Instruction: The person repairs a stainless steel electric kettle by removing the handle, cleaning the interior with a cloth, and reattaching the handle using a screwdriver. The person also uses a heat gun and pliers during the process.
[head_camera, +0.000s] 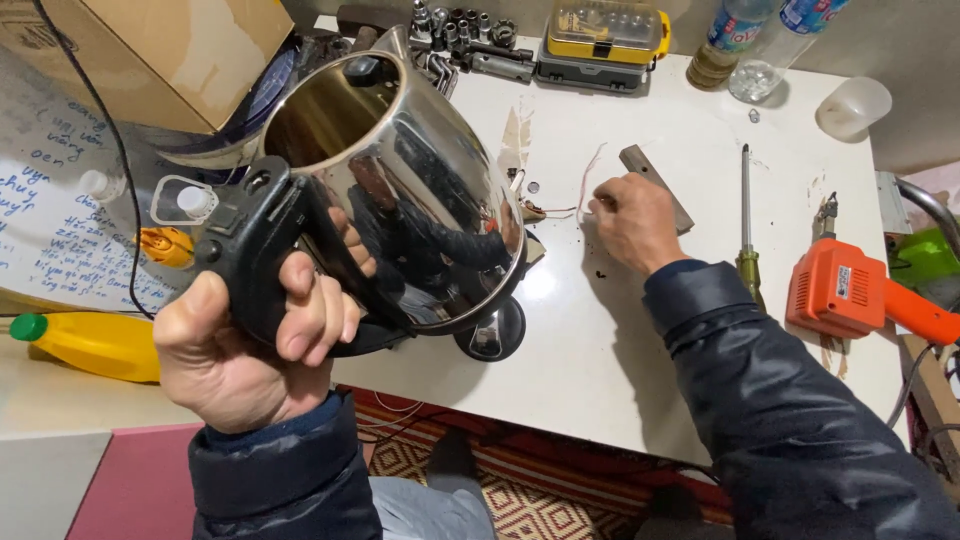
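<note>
Steel kettle (400, 190) held up over white table's (600, 340) near-left edge, tilted, mouth open. L hand (240, 350) fingers wrapped tight on its black handle (260, 250). R hand (632, 220) on tabletop, fingers curled onto small bits beside grey metal strip (655, 185); can't tell if pinching. Around: 1 screwdriver (746, 220), 1 orange heat gun (850, 295) at right, 2 clear bottles (750, 45) at back, 1 yellow-lidded bit case (600, 40), 1 yellow bottle w/ green cap (90, 342) at left, 1 cardboard box (170, 50) top left.

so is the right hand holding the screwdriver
No. The right hand rests on the white table near some thin wires, while the screwdriver lies untouched beside it.
</note>
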